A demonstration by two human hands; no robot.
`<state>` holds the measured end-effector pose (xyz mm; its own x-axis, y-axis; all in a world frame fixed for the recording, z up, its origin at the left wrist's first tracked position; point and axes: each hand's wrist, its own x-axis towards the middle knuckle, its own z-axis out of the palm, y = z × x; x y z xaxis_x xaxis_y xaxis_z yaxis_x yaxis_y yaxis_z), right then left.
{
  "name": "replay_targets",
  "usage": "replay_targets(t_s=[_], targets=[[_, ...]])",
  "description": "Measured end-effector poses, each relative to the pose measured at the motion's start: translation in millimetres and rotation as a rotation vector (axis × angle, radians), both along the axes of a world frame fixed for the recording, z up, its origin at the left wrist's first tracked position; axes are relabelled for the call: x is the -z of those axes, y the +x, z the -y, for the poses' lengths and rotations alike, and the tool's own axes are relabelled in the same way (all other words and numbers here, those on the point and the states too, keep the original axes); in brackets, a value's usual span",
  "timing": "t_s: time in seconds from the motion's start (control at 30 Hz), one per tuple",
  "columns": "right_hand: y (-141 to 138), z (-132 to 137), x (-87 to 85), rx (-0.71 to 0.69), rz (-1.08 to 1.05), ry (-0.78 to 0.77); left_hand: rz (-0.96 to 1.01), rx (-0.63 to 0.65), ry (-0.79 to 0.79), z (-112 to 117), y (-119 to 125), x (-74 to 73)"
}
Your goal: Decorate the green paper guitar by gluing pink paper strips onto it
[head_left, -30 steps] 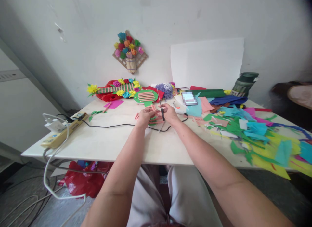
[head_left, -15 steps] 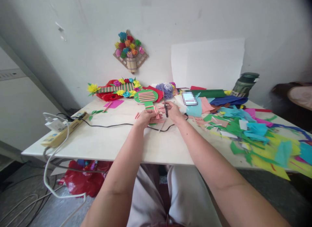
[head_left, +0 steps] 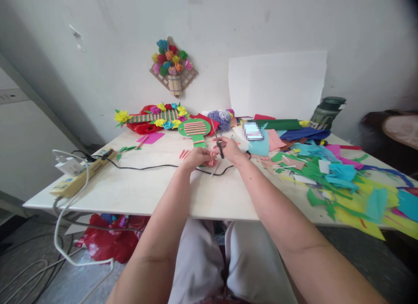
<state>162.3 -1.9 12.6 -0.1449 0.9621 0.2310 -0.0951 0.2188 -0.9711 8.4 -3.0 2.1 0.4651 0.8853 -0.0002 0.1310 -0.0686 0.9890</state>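
Observation:
Both my hands meet over the middle of the white table (head_left: 137,190). My right hand (head_left: 230,149) is closed round a pair of black-handled scissors (head_left: 220,148), blades pointing up and away. My left hand (head_left: 196,157) pinches a small piece of pink paper strips on green (head_left: 211,161) right beside the blades. Just beyond my hands lies a round green paper piece with pink stripes (head_left: 194,129). Two loose pink strips (head_left: 183,153) lie left of my left hand.
A black cable (head_left: 146,167) runs from a yellow power strip (head_left: 78,177) at the left edge to my hands. Coloured paper scraps (head_left: 329,173) cover the right half. A paper flower garland (head_left: 153,117), a green bottle (head_left: 326,113) and white card stand at the back.
My hands have stayed together; the right hand with the scissors shifted slightly away from and back towards the left. The camera has tilted a little.

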Motion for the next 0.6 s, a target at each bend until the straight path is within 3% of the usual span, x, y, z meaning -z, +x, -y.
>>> replay_targets(t_s=[0.3,0.47,0.6], targets=[[0.9,-1.4,0.2,0.033,0.056,0.084,-0.057,-0.092,0.081,7.7,7.2,-9.8],[2.7,-4.5,0.5,0.031,0.012,0.057,-0.074,-0.061,0.164,3.9,6.3,-5.6],[1.5,-2.5,-0.3,0.039,-0.006,0.040,-0.137,-0.106,0.208,0.2,5.4,-1.5]])
